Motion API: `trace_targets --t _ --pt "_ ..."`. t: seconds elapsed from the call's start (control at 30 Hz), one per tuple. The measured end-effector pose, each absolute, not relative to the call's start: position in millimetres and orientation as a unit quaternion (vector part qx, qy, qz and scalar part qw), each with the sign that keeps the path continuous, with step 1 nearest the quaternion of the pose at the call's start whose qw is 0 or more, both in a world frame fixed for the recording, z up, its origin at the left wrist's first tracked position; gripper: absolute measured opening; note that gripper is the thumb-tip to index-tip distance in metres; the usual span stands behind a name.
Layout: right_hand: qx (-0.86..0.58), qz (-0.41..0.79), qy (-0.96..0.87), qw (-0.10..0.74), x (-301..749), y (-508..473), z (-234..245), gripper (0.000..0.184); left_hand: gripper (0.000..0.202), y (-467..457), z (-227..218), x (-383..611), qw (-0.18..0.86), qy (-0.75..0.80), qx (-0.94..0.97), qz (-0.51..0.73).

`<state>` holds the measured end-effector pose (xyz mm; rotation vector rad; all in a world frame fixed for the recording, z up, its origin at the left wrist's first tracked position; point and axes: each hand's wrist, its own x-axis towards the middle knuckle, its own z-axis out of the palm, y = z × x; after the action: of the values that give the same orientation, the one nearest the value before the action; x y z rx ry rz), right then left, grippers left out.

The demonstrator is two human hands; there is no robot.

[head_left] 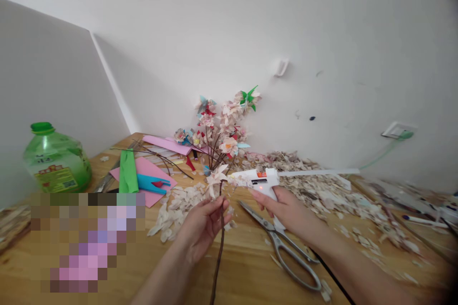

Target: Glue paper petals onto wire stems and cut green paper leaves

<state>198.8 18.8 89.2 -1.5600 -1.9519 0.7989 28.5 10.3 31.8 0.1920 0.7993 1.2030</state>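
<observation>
My left hand (pixel 202 224) is closed round a thin brown twig (pixel 219 252) that runs down toward me. A pale paper flower (pixel 215 179) sits at the twig's top. My right hand (pixel 282 207) grips a white hot glue gun (pixel 259 180) with a small red light lit. The gun's nozzle points left, right next to the flower. A black cord (pixel 331 279) trails from under my right wrist.
Metal scissors (pixel 282 245) lie on the wooden table (pixel 246 281) below the right hand. Paper scraps (pixel 318 186) litter the right side. A bunch of paper flowers (pixel 223 128) stands by the wall. Pink and green paper sheets (pixel 143 174) and a green plastic jug (pixel 55 159) are at left.
</observation>
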Motion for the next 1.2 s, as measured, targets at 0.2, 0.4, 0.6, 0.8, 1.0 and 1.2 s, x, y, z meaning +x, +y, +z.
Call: trace_targets --t 0.2,0.4,0.6,0.8,1.0,1.2 --pt "-0.574 0.281 -0.729 0.246 197.3 16.3 94.5 0.035 0.007 11.0 28.1 28.4 0.742 0.361 0.107 0.554" --pt "-0.588 0.271 -0.724 0.237 196.2 14.0 99.4 0.034 0.009 11.2 29.5 28.9 0.733 0.368 0.106 0.562" --pt "-0.579 0.267 -0.732 0.24 196.4 16.4 96.3 0.036 0.015 11.8 30.8 29.5 0.726 0.372 0.103 0.569" --pt "-0.584 0.259 -0.728 0.248 197.3 15.8 96.5 0.036 0.018 10.7 33.9 29.1 0.72 0.381 0.1 0.571" --pt "-0.572 0.269 -0.732 0.256 200.0 16.2 95.3 0.035 0.018 11.0 33.7 29.2 0.714 0.385 0.104 0.576" --pt "-0.577 0.287 -0.723 0.25 199.7 12.2 99.2 0.032 0.017 10.8 34.3 29.7 0.711 0.391 0.109 0.574"
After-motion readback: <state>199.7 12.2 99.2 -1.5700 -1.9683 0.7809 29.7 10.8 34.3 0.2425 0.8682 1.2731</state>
